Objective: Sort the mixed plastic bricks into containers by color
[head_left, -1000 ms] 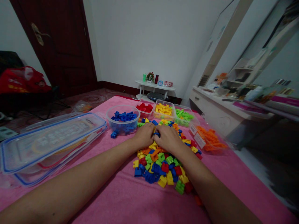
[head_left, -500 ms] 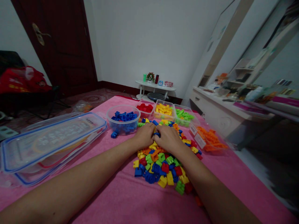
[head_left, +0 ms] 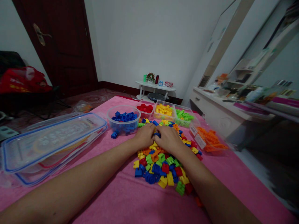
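Note:
A heap of mixed plastic building bricks (head_left: 163, 168) lies on a pink cloth (head_left: 130, 205). My left hand (head_left: 145, 136) and my right hand (head_left: 168, 138) rest side by side on the heap's far part, fingers curled. Both touch a blue brick (head_left: 157, 134) between them. A round tub of blue bricks (head_left: 123, 119) stands just beyond my left hand. Behind it are tubs of red bricks (head_left: 145, 108), yellow bricks (head_left: 163, 110) and green bricks (head_left: 184, 115). A tub of orange bricks (head_left: 210, 139) sits to the right.
Stacked clear lids with blue rims (head_left: 51, 143) lie at the left on the cloth. One loose blue brick (head_left: 114, 135) lies beside the round tub. A white low table (head_left: 156, 87), a dark door (head_left: 60, 46) and a desk (head_left: 224, 109) stand beyond.

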`<move>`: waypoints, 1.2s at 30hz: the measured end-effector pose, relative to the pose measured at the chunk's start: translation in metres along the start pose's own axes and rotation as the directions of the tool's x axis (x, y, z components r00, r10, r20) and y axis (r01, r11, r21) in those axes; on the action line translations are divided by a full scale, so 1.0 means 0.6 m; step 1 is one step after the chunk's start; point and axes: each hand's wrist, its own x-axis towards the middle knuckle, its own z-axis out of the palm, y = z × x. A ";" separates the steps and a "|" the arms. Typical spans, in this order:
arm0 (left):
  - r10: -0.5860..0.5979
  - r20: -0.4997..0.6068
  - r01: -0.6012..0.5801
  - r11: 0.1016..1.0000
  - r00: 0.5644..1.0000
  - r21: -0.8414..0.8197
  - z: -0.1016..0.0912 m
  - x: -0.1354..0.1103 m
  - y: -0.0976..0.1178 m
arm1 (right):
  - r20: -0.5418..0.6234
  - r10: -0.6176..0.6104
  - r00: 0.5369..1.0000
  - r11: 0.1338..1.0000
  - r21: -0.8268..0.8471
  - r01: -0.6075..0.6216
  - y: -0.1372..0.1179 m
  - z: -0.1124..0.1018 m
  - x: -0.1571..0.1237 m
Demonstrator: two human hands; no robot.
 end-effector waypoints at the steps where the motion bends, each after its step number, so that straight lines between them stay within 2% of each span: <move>1: -0.001 -0.001 0.001 1.000 1.000 -0.003 0.000 0.000 0.000 | -0.003 -0.001 1.000 1.000 0.001 0.001 0.000 0.001 0.000; 16: 0.003 0.011 -0.003 1.000 1.000 -0.013 -0.003 0.001 0.000 | 0.059 0.040 0.997 0.999 0.017 -0.041 -0.003 -0.005 0.000; 21: 0.009 0.021 -0.008 0.999 1.000 -0.035 -0.004 0.002 -0.006 | 0.065 -0.007 0.998 1.000 0.029 0.005 0.007 -0.004 0.003; 27: 0.058 0.060 -0.052 0.994 0.996 -0.092 -0.009 0.007 -0.012 | 0.124 -0.075 0.989 0.987 0.151 0.055 0.028 -0.005 0.008; 30: 0.058 0.104 -0.037 0.981 0.993 -0.193 -0.017 0.015 -0.013 | 0.137 -0.092 0.986 0.977 0.203 0.063 0.033 -0.003 0.008; 32: 0.068 0.159 -0.013 0.946 0.985 -0.325 -0.024 0.022 -0.016 | 0.151 -0.095 0.984 0.973 0.221 0.060 0.035 -0.001 0.008; 34: 0.054 0.228 0.065 0.872 0.972 -0.485 -0.032 0.027 -0.020 | 0.159 -0.101 0.982 0.970 0.236 0.061 0.037 0.000 0.008; 36: 0.016 0.295 0.181 0.759 0.955 -0.626 -0.039 0.031 -0.023 | 0.158 -0.108 0.981 0.967 0.247 0.066 0.039 0.001 0.008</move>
